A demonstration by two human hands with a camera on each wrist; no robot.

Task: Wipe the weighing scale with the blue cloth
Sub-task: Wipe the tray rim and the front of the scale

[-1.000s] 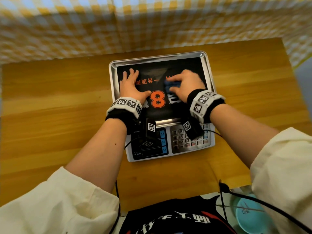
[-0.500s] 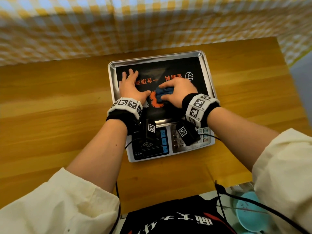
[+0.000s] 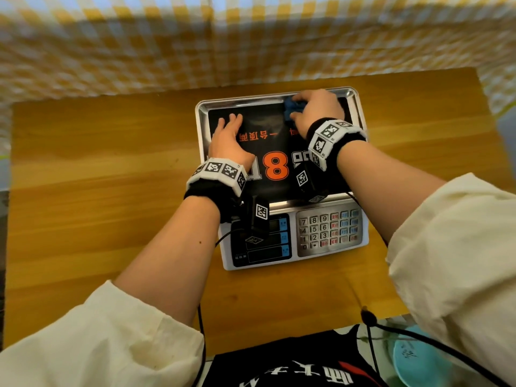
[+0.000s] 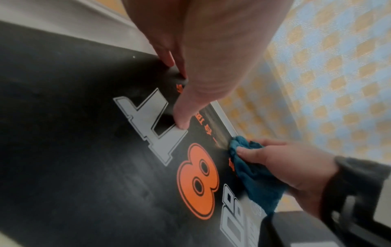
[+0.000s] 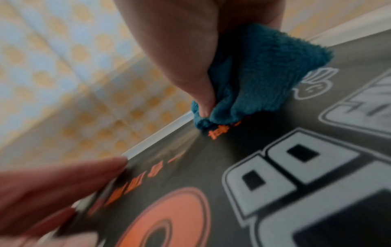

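Note:
The weighing scale (image 3: 329,233) sits mid-table, its steel pan covered by a black printed sheet (image 3: 265,146) with an orange 8. My right hand (image 3: 315,110) grips the bunched blue cloth (image 3: 291,107) against the pan's far edge, right of centre. In the right wrist view the thumb presses the blue cloth (image 5: 253,80) onto the sheet beside the steel rim. The left wrist view shows the blue cloth (image 4: 253,173) under that hand. My left hand (image 3: 229,135) lies flat on the sheet's left part, fingers straight; its thumb (image 4: 190,107) touches the print.
The wooden table (image 3: 97,191) has bare wood on both sides of the scale. A yellow checked cloth (image 3: 167,43) hangs behind the table's far edge. The keypad (image 3: 329,230) and display face me. A pale blue dish (image 3: 413,361) sits at bottom right.
My right hand has slid the blue cloth from the middle of the pan, near the orange 8, up to the far edge and to the right. The left hand has stayed flat in place.

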